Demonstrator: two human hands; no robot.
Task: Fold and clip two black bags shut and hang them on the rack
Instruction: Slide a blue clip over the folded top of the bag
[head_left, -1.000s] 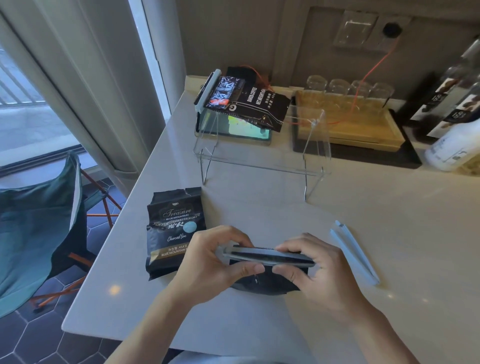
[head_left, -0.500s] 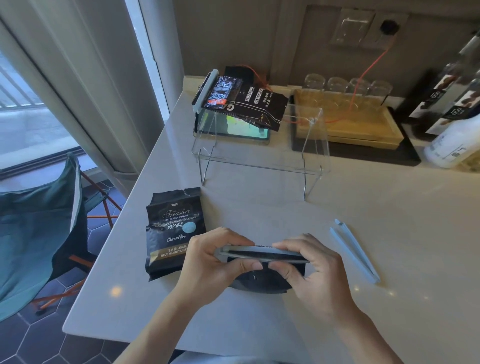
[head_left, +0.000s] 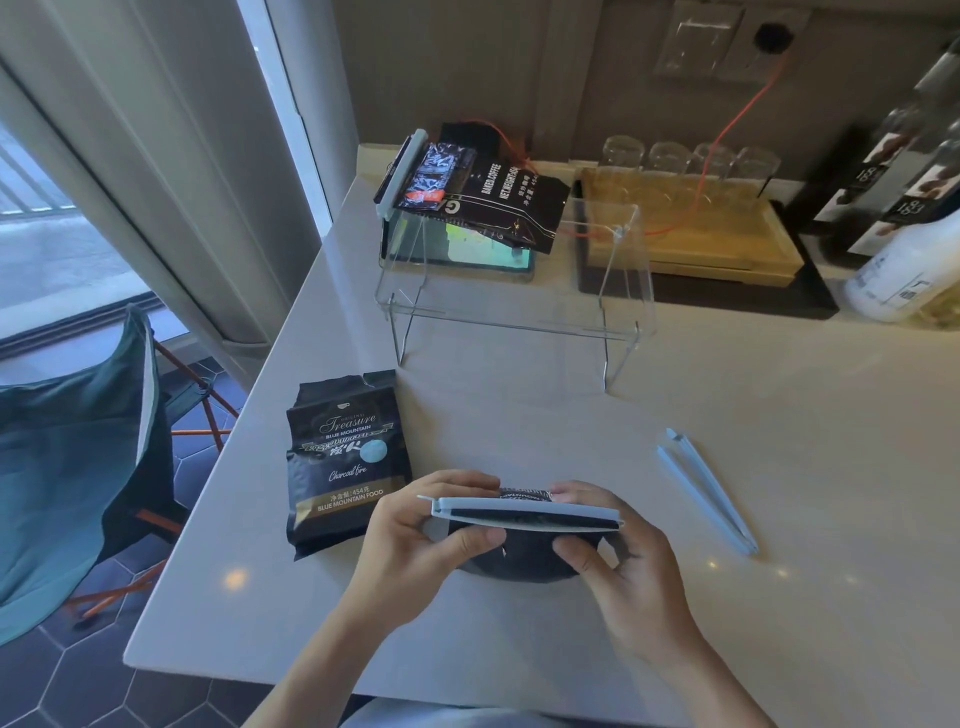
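Observation:
Near the table's front edge I hold a small black bag (head_left: 519, 564) with a pale blue clip (head_left: 527, 514) across its folded top. My left hand (head_left: 415, 551) pinches the clip's left end and my right hand (head_left: 623, 566) grips its right end. A second black bag (head_left: 343, 462), printed "Treasure Blue Mountain", lies flat to the left, untouched. Another pale blue clip (head_left: 706, 488) lies open on the table to the right. The clear acrylic rack (head_left: 519, 322) stands further back, with a clipped black bag (head_left: 483, 192) resting on its left end.
A wooden tray (head_left: 691, 244) with several glasses sits behind the rack on a dark mat. White and dark bottles (head_left: 904, 270) stand at the far right. An orange cable (head_left: 727, 130) runs to the wall socket. The table's left edge drops to a folding chair (head_left: 78, 467).
Both hands have lifted the clipped bag slightly and tilted it toward me; the clip now looks closed along the fold. Nothing else on the table has moved.

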